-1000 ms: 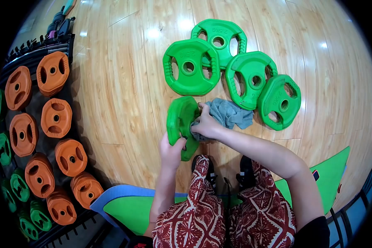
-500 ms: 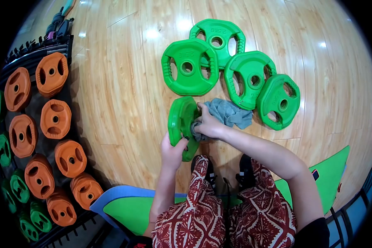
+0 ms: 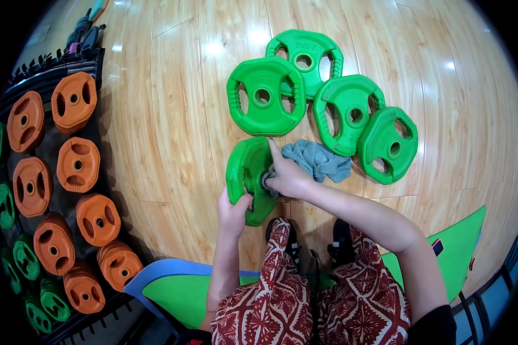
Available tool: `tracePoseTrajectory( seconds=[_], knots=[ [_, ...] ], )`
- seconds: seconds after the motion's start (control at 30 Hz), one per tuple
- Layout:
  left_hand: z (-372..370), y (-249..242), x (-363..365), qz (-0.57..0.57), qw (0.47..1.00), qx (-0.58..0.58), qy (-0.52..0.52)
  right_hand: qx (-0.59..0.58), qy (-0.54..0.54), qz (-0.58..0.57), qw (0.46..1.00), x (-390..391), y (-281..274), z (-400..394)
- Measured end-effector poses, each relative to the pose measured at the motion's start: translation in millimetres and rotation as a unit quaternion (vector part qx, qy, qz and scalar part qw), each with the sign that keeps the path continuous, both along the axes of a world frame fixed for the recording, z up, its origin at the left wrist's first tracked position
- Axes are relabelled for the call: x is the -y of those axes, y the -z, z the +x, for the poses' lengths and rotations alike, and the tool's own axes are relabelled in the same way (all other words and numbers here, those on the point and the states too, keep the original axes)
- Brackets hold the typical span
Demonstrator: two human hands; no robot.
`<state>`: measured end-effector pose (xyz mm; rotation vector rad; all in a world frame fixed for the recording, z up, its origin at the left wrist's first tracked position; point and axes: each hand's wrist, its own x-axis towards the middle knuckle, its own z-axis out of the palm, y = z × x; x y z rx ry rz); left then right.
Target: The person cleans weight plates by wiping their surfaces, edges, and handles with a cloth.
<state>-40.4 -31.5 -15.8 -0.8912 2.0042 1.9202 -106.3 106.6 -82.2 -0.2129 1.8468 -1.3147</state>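
Note:
My left hand (image 3: 233,211) is wrapped around the lower left rim of a green weight plate (image 3: 242,164), its thumb hooked in a grip opening. The plate stands tilted on edge above the floor. My right hand (image 3: 290,177) presses a bunched grey cloth (image 3: 267,179) against the plate's middle, by the centre hole; the hand hides part of it. Beyond that hand, grey-blue cloth (image 3: 319,160) lies crumpled on the floor.
Several green plates, among them a front left one (image 3: 265,118) and a far right one (image 3: 389,146), lie overlapping ahead. Orange plates (image 3: 77,164) hang on a rack at left. A green mat (image 3: 178,299) lies near my feet, a phone (image 3: 437,247) at right.
The held plate has turned so more of its face shows, and its top has shifted slightly left. My left hand has moved a little left; my right hand stays at the plate's middle.

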Motion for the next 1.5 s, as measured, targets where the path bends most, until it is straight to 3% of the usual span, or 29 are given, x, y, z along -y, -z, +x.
tracePoseTrajectory(
  seconds=[0.03,0.1,0.13,0.27,0.43,0.63,0.77,0.8,1.03,1.1,1.17,1.23,1.33,1.5],
  knots=[
    [0.4,0.4,0.1,-0.001,1.000,-0.005,-0.002,0.000,0.000,0.000,1.000,1.7,-10.4,-5.1],
    [0.1,-0.5,-2.6,-0.001,1.000,-0.009,-0.004,-0.137,-0.120,0.138,0.974,8.0,-25.1,-14.2],
    [-1.0,-3.0,-7.2,-0.016,1.000,-0.006,0.001,-0.197,-0.119,0.162,0.960,11.8,-17.9,-10.5],
    [1.6,0.8,-9.5,-0.014,1.000,-0.012,0.012,-0.169,-0.097,0.164,0.967,14.4,-12.7,-3.2],
    [0.6,3.0,-7.2,0.003,1.000,-0.015,0.019,-0.174,-0.076,0.051,0.980,6.8,-1.2,-0.4],
    [4.0,6.7,9.8,0.018,1.000,-0.011,0.020,-0.124,-0.148,0.100,0.976,-13.0,-8.6,-16.8],
    [6.0,8.5,17.1,0.000,0.999,-0.012,0.050,-0.186,-0.014,0.030,0.982,-29.0,-10.9,-32.2],
    [5.1,6.7,15.1,-0.001,0.999,-0.017,0.051,-0.167,-0.034,0.070,0.983,-30.4,-26.0,-43.6],
    [0.4,8.7,-23.2,-0.093,0.990,-0.031,0.098,-0.273,-0.098,0.023,0.957,-6.3,-77.6,-62.6],
    [-1.2,8.7,-24.6,-0.114,0.977,-0.028,0.178,-0.315,-0.064,0.003,0.947,-5.6,-58.3,-46.7],
    [-1.7,13.0,-21.5,-0.124,0.973,-0.069,0.184,-0.372,0.075,-0.037,0.924,-10.5,-45.4,-34.6],
    [-8.2,10.9,-15.3,-0.154,0.951,-0.078,0.255,-0.386,0.110,-0.043,0.915,-16.3,-40.8,-29.3],
    [-17.2,3.6,-10.6,-0.205,0.921,-0.024,0.332,-0.352,0.164,0.001,0.921,-27.1,-37.9,-20.6],
    [-13.9,-8.4,-16.9,-0.185,0.921,0.022,0.342,-0.273,0.199,0.026,0.941,-47.9,-20.7,-39.3]
  ],
)
